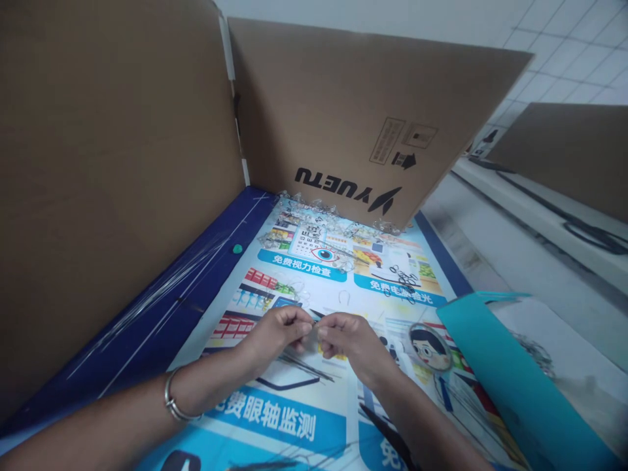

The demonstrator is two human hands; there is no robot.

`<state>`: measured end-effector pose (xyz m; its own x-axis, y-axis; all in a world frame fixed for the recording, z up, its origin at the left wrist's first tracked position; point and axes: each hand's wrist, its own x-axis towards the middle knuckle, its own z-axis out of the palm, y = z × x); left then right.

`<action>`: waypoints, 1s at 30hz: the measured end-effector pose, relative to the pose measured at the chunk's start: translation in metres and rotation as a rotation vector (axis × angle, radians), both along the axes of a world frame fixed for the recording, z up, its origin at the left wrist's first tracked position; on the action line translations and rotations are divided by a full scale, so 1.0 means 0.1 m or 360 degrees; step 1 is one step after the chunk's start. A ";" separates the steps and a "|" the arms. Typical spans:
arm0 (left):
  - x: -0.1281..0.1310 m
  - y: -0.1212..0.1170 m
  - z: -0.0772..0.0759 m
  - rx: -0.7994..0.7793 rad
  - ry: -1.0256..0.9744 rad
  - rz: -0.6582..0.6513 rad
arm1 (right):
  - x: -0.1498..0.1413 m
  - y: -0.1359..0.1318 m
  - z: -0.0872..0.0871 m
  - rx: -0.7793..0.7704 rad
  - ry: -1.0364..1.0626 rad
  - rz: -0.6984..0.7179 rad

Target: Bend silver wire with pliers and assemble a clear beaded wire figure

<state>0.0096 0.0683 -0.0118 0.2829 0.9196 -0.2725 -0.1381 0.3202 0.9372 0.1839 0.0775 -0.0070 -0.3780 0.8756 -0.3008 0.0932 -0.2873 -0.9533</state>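
Observation:
My left hand [287,328] and my right hand [346,337] meet over the middle of the printed poster [324,294], fingertips almost touching. Each hand pinches thumb against fingers; whatever lies between them is too small and blurred to name. Just below the fingers, a few thin dark strands [307,366] lie on the poster. A small pale U-shaped loop [344,297] rests beyond the hands. Partly under my right forearm is a long black pointed object [385,432], whose kind I cannot tell.
Cardboard panels [343,111] stand behind and left. Clear curled pieces [314,203] line the back panel's foot; black loops [405,278] lie nearer. Long thin strands [161,294] and a green cap-like piece [238,248] are left. A teal box [530,379] holding clear pieces stands right.

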 end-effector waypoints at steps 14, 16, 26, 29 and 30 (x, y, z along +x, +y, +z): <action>0.00 -0.04 -0.01 -0.0177 -0.0251 0.0052 | -0.06 -0.02 -0.05 -0.0223 0.0281 -0.0054; 0.01 -0.04 -0.02 -0.0183 -0.0257 0.0056 | -0.06 -0.02 -0.04 -0.0231 0.0295 -0.0042; 0.03 -0.07 -0.06 -0.0123 -0.0221 0.0012 | -0.08 -0.04 -0.05 -0.0061 0.0035 0.0016; 0.00 -0.06 -0.02 -0.0013 -0.0046 -0.0143 | 0.04 0.06 0.02 0.0115 -0.0287 0.0009; -0.01 -0.05 0.01 0.0077 0.0082 -0.0206 | 0.12 0.11 0.05 0.0191 -0.0423 -0.0022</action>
